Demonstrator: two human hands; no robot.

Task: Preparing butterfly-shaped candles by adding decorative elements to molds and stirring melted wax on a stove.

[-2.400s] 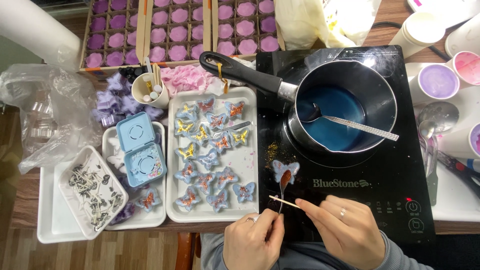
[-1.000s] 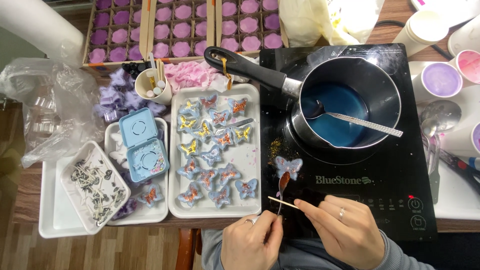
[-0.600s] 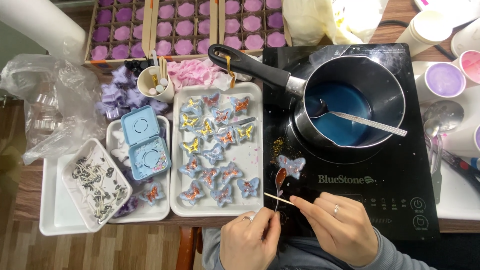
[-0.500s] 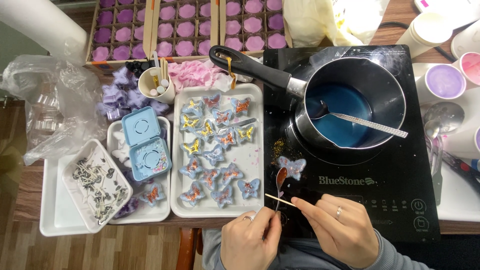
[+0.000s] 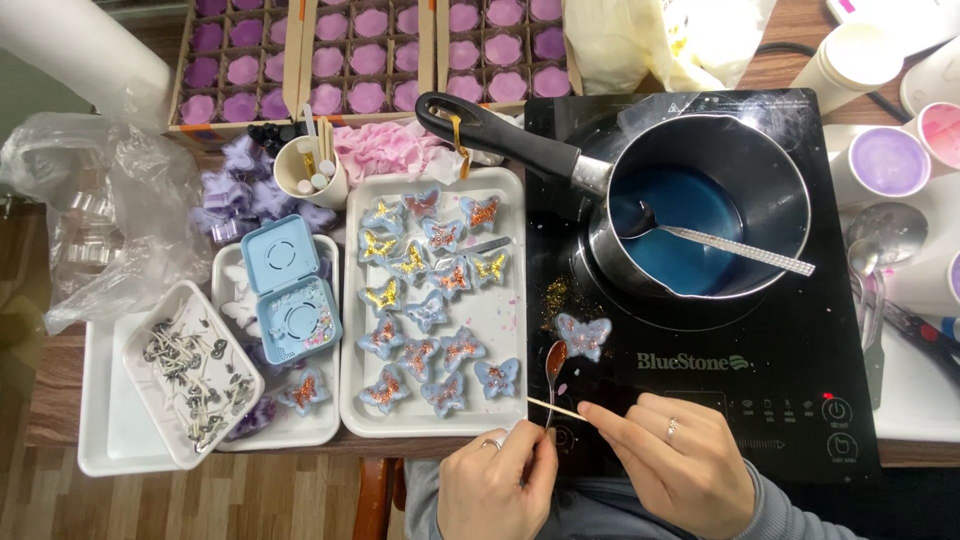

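Currently: Glitter Spill and Heat Exposure Are the Main Risks

Largest first. The black induction hob lies directly under and ahead of both hands, and its indicator light appears lit. The saucepan of blue liquid sits well beyond the hands, its handle reaching out over the white tray. In my judgement a raised wrist could catch that handle and slop liquid over the finished butterflies on the tray.

The blue butterfly piece rests bare on the hob surface, just beyond the spoon tip. If the glass there is warm, the piece could soften or stick; whether it is cannot be told.

The left hand has its fingers pinched closed on the handle of a small spoon, whose bowl carries orange glitter. The right hand pinches a thin wooden stick that crosses the spoon handle. A stroke too firm would likely send glitter past the piece; loose glitter already lies on the hob beyond the spoon.

Both hands work at the near edge of the table, so a slipped spoon could drop off it.
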